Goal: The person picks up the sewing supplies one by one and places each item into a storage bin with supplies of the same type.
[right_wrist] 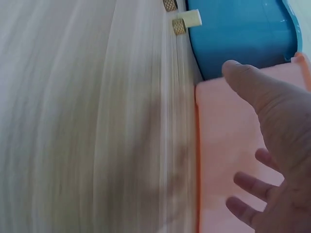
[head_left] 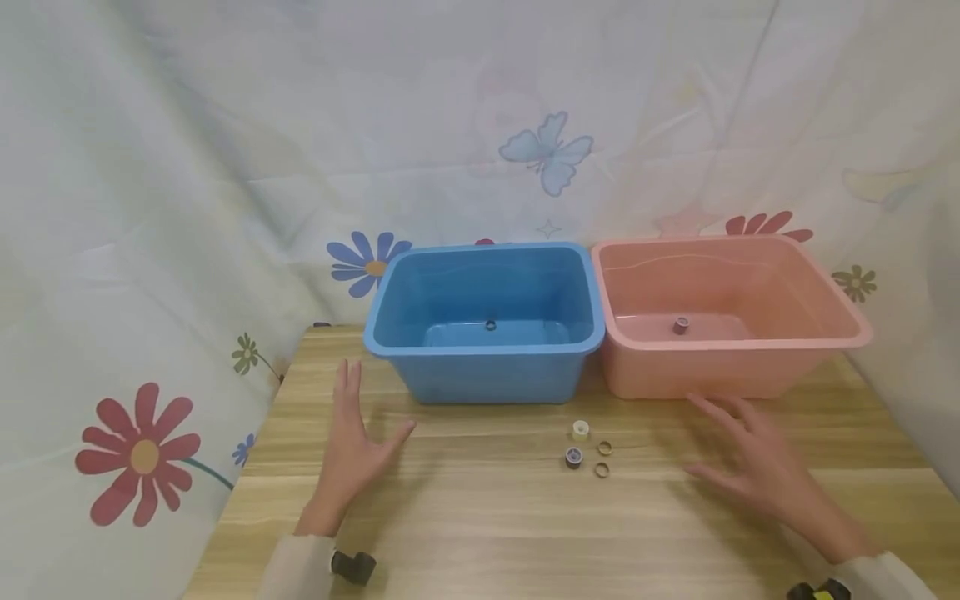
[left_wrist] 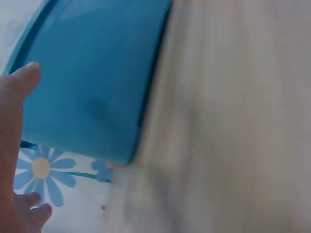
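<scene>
My left hand (head_left: 352, 454) hovers left of the blue bin (head_left: 487, 375), fingers spread and holding nothing. Over the table in front of the pink bin (head_left: 697, 371), my right hand (head_left: 761, 467) is likewise spread, with nothing in it. Between the hands lie a white cylinder (head_left: 581, 430), a dark cylinder with a grey top (head_left: 573, 457) and two brass-coloured rings, one ring (head_left: 603, 448) behind the other ring (head_left: 602, 470). The right wrist view shows a ring (right_wrist: 179, 26) with a knurled outside. Inside the blue bin sits a small dark ring (head_left: 491, 325); a dark cylinder (head_left: 681, 325) lies inside the pink bin.
Both bins stand side by side at the back of the wood-grain table (head_left: 480, 517), their rims touching or nearly so. Behind and to the left hangs a pale curtain (head_left: 225, 167) printed with flowers and a butterfly.
</scene>
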Demonstrator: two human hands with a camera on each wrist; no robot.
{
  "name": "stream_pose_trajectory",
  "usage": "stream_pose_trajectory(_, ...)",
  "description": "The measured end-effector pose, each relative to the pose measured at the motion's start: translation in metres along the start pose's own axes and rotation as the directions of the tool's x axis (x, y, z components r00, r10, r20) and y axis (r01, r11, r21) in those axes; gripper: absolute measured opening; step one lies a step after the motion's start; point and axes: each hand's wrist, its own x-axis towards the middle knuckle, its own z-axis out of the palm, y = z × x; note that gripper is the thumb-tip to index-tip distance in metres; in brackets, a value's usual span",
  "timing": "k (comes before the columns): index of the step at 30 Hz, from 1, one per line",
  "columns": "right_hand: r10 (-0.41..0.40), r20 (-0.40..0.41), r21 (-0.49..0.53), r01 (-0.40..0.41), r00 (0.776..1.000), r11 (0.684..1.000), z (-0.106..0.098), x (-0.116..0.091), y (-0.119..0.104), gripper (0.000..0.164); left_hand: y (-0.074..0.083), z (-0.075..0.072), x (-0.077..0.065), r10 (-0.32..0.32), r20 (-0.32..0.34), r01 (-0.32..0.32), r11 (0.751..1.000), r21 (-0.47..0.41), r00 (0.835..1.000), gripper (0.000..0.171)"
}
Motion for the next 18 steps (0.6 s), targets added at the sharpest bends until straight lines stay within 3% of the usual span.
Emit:
stream_pose_trajectory(6, -0.022, 0.07, 0.12, 0.014, 0.997, 0.993, 0.016, 0.013, -0.005, 0.098, 0.007, -0.01, 0.03, -0.046, 0.046, 0.055, 0.973, -0.224, 0.998, 0.119)
stream_pose_trajectory(13, 0.022, 0.195, 0.193, -0.061, 0.981, 0.979, 0.03, 0.025, -0.016, 0.085, 0.015, -0.012, 0.053, -0.095, 0.078, 0.117, 0.93, -0.348, 0.992, 0.107)
stream_pose_trajectory(18, 0.019, 0.236, 0.221, -0.073, 0.972, 0.973, 0.04, 0.035, -0.023, 0.078, 0.017, -0.009, 0.064, -0.119, 0.107, 0.155, 0.879, -0.45, 0.987, 0.095)
